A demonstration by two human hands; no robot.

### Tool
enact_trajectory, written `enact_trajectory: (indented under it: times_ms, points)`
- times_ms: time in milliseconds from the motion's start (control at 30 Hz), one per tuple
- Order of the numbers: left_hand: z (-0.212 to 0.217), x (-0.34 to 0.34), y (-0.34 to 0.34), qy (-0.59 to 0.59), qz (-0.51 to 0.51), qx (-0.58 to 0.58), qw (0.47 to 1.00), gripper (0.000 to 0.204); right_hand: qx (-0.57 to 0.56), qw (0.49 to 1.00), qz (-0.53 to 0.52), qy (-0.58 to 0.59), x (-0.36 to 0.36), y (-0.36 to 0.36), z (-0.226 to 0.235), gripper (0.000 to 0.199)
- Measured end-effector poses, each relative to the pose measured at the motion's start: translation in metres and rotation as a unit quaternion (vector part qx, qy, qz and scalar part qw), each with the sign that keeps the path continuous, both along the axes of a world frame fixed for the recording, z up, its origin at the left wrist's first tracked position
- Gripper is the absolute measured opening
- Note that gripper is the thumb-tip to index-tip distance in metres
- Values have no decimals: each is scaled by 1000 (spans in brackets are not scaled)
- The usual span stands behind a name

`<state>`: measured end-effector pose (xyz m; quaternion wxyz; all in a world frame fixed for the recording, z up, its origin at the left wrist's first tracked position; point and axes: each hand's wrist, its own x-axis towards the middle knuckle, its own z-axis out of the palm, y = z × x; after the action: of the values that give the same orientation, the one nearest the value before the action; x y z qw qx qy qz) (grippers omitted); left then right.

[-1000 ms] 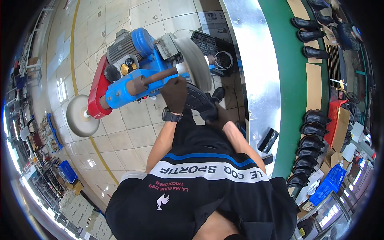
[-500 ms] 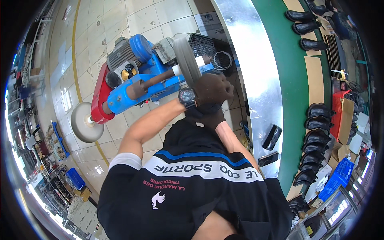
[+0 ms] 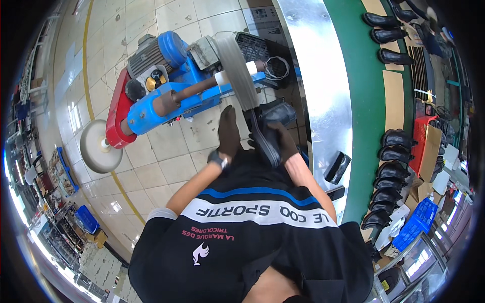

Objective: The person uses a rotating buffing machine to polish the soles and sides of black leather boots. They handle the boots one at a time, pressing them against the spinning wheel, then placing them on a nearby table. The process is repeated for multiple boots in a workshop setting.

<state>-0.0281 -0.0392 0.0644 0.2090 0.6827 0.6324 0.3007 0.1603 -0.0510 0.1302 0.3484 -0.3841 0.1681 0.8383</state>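
Tiled workshop floor (image 3: 161,146), blue-framed buffing machine (image 3: 146,117) on it. Right hand (image 3: 284,142) is clamped round 1 black boot (image 3: 262,137) by the grey buffing wheel (image 3: 236,76), probably low to dodge the spin. Left hand's (image 3: 229,132) empty, fairly flat, near the boot. Can't tell if boot meets wheel.

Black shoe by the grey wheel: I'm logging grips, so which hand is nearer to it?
Right. The right hand grips the black shoe from its right side; the left hand is open, off to the shoe's left, with a gap between.
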Motion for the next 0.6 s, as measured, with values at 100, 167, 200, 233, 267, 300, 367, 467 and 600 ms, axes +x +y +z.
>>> enact_trajectory:
  times_ms: [100, 167, 200, 233, 267, 300, 367, 467, 600]
  points:
    - [11, 26, 60, -473, 139, -486, 722, 42, -4, 1000, 2, -11, -6, 17, -32, 34]
    - [-74, 21, 73, -429, -31, -334, 839, 46, -18, 999, 5, -46, -21, 31, -40, 33]
    - [-83, 25, 79, -393, -125, -240, 879, 52, -21, 998, 4, -52, -22, 36, -45, 32]
    - [-90, 27, 77, -386, -103, -230, 887, 51, -24, 998, 3, -58, -23, 41, -49, 32]
    - [-96, 28, 74, -379, -81, -218, 896, 50, -26, 998, 4, -63, -25, 42, -51, 31]
    - [-92, 33, 77, -373, -63, -209, 902, 50, -30, 995, 7, -91, -25, 38, -60, 27]
    - [-144, 7, 45, -675, 77, -360, 639, 43, -21, 991, 67, -111, -38, 25, -46, 23]
    - [-111, 4, 20, -732, 204, -410, 505, 39, 26, 980, 121, -158, -33, -2, -51, 18]
    - [-32, -2, 5, -697, 319, -379, 518, 40, 30, 970, 201, -132, -23, -1, -16, 30]
